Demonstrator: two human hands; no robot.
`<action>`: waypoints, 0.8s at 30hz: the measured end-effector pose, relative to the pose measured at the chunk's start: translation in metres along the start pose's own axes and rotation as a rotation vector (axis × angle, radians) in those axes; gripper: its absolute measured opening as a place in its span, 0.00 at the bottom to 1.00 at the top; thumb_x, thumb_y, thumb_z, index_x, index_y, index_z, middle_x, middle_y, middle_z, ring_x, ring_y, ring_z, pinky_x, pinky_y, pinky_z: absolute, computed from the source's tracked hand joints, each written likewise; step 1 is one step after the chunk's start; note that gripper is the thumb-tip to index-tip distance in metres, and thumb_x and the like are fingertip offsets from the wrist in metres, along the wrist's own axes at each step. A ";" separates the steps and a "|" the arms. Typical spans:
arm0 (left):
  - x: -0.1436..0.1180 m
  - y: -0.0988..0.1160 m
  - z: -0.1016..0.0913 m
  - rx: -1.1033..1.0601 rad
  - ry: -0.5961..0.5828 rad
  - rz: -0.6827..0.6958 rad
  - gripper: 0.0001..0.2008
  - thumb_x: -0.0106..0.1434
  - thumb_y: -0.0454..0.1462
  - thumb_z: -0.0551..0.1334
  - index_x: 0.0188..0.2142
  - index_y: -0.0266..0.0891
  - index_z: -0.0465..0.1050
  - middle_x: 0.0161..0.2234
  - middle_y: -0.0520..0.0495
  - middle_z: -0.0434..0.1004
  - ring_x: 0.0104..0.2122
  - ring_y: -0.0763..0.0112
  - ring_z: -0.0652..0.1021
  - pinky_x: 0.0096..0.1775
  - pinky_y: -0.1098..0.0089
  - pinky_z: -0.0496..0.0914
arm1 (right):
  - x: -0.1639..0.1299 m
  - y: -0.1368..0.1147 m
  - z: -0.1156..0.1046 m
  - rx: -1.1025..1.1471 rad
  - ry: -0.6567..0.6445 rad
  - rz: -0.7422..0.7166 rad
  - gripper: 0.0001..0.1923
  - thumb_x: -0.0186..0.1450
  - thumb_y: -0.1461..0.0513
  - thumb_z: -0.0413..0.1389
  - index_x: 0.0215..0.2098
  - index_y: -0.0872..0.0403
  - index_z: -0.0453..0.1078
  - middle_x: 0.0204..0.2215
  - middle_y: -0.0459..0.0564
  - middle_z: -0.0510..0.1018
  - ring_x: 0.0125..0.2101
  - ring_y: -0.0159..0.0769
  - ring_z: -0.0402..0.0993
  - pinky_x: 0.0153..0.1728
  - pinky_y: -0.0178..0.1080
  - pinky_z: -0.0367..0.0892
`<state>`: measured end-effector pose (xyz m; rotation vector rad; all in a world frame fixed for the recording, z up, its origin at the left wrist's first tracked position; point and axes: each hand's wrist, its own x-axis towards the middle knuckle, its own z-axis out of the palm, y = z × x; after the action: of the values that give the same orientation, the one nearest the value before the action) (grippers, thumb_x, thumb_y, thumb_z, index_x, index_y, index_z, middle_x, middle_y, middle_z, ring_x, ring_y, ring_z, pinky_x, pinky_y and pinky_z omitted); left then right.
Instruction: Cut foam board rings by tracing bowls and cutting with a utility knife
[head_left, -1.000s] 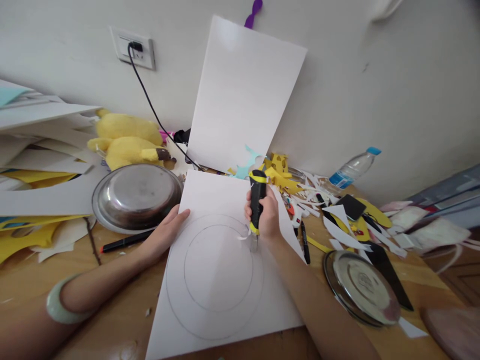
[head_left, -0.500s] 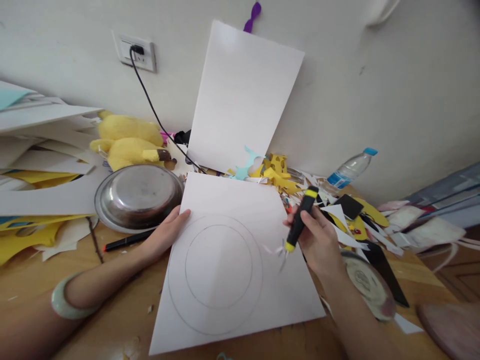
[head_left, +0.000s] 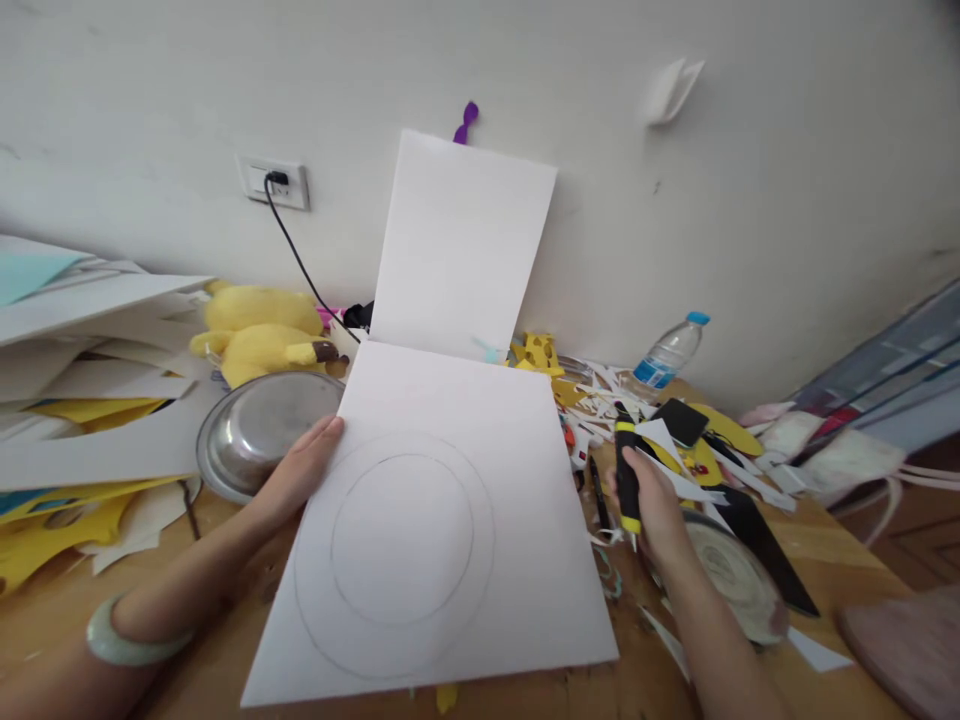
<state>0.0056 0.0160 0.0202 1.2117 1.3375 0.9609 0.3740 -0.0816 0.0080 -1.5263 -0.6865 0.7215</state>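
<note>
- A white sheet [head_left: 450,520] with two pencilled circles, one inside the other, is laid flat on the wooden table [head_left: 847,560], pretty much dead centre.
- The sheet's left edge is pinned by the left hand [head_left: 296,475]; the fingers are stretched out flat and close together, nothing gripped.
- A black and yellow utility knife [head_left: 626,470] is clutched in the right hand [head_left: 652,505], fingers curled tight round the handle, off the sheet's right edge over the scrap paper mess.
- A steel plate [head_left: 247,430] is parked just beside the left hand, and another steel plate [head_left: 739,585] is partly hidden under the right wrist.
- Yellow plush toys [head_left: 259,325] and a water bottle [head_left: 664,355] are seen by the wall.
- A second white sheet [head_left: 461,245] is propped upright against the wall.
</note>
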 end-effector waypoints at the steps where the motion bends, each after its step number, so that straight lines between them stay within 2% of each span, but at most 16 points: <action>1: -0.001 0.005 -0.003 0.001 -0.021 -0.021 0.28 0.58 0.54 0.56 0.53 0.43 0.65 0.48 0.44 0.73 0.46 0.55 0.74 0.42 0.64 0.72 | 0.005 0.003 -0.005 -0.138 0.050 -0.046 0.16 0.53 0.49 0.53 0.27 0.53 0.63 0.15 0.42 0.66 0.16 0.31 0.61 0.18 0.34 0.56; 3: -0.003 0.012 -0.007 -0.003 -0.066 -0.062 0.28 0.57 0.54 0.57 0.52 0.43 0.66 0.46 0.44 0.74 0.44 0.55 0.75 0.41 0.64 0.73 | 0.012 0.008 -0.012 -0.390 0.074 -0.114 0.17 0.53 0.49 0.53 0.32 0.53 0.67 0.20 0.45 0.71 0.23 0.37 0.68 0.26 0.37 0.62; 6: -0.005 0.012 -0.005 -0.005 -0.067 -0.074 0.26 0.56 0.54 0.59 0.50 0.43 0.69 0.44 0.45 0.76 0.44 0.57 0.75 0.41 0.66 0.73 | 0.018 0.012 -0.014 -0.614 -0.033 -0.084 0.20 0.55 0.47 0.50 0.35 0.53 0.68 0.21 0.47 0.74 0.27 0.43 0.72 0.31 0.40 0.64; 9: -0.002 0.005 -0.001 -0.016 -0.138 -0.088 0.26 0.56 0.53 0.59 0.49 0.42 0.69 0.42 0.45 0.77 0.41 0.57 0.77 0.39 0.66 0.73 | 0.018 0.012 -0.013 -0.612 -0.066 -0.004 0.20 0.56 0.46 0.47 0.31 0.53 0.67 0.18 0.47 0.73 0.23 0.42 0.72 0.28 0.40 0.65; 12: 0.000 0.002 0.002 -0.016 -0.198 -0.111 0.25 0.56 0.53 0.60 0.48 0.41 0.69 0.41 0.45 0.78 0.38 0.58 0.78 0.37 0.67 0.73 | 0.016 0.009 -0.014 -0.613 -0.018 -0.035 0.21 0.57 0.47 0.47 0.35 0.54 0.68 0.22 0.49 0.75 0.26 0.43 0.73 0.30 0.40 0.65; 15: -0.004 0.009 0.002 -0.063 -0.226 -0.166 0.24 0.56 0.51 0.60 0.47 0.41 0.69 0.42 0.44 0.77 0.37 0.58 0.78 0.35 0.67 0.74 | 0.015 0.010 -0.014 -0.811 0.002 -0.084 0.22 0.56 0.48 0.47 0.39 0.55 0.69 0.30 0.53 0.77 0.34 0.46 0.74 0.35 0.41 0.65; 19: -0.011 0.018 0.001 -0.204 -0.304 -0.206 0.21 0.57 0.48 0.60 0.47 0.40 0.70 0.40 0.43 0.78 0.36 0.58 0.79 0.34 0.66 0.74 | 0.012 0.017 -0.007 -1.063 -0.084 -0.030 0.24 0.57 0.48 0.47 0.39 0.57 0.70 0.34 0.58 0.77 0.38 0.49 0.73 0.37 0.44 0.64; 24: -0.008 0.016 -0.004 -0.135 -0.248 -0.165 0.19 0.55 0.47 0.61 0.43 0.40 0.73 0.39 0.45 0.78 0.35 0.58 0.79 0.34 0.66 0.74 | 0.008 0.028 -0.004 -1.033 -0.075 -0.086 0.22 0.54 0.51 0.51 0.40 0.56 0.70 0.34 0.57 0.77 0.39 0.49 0.73 0.38 0.44 0.65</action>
<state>0.0039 0.0112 0.0374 1.0619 1.1389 0.7447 0.3827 -0.0800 -0.0206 -2.3762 -1.2868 0.3426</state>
